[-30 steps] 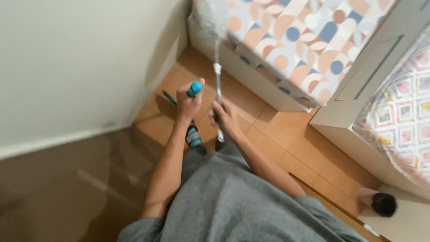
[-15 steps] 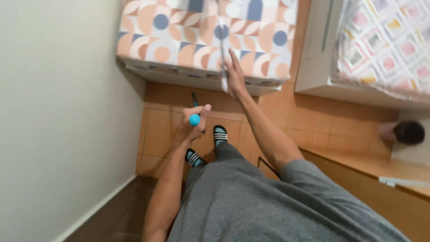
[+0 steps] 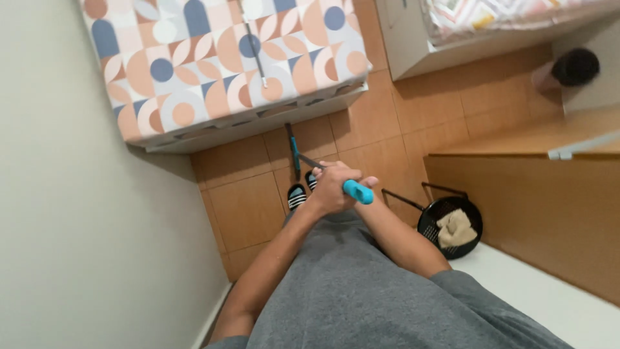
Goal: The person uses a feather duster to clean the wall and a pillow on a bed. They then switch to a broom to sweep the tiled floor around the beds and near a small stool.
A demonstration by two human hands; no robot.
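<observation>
Both hands meet at frame centre. Left hand (image 3: 332,192) wraps tight round the stick's blue handle end (image 3: 357,191); the thin shaft (image 3: 296,157) runs toward 11 o'clock, down to the tiled floor (image 3: 245,207). Right hand is tucked behind the left, so can't tell its grip. Patterned bed (image 3: 219,58) sits at 11 o'clock, black wire basket (image 3: 450,226) w/ a cloth at 3 o'clock.

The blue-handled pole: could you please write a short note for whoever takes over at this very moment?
Left hand: shut on the blue-handled pole.
Right hand: pressed to the same grip, mostly hidden.
Pole slants down to the tiled floor by the feet.
Done: pale rod lies on the patterned bed cover.
Left: pole not yet set down.
</observation>
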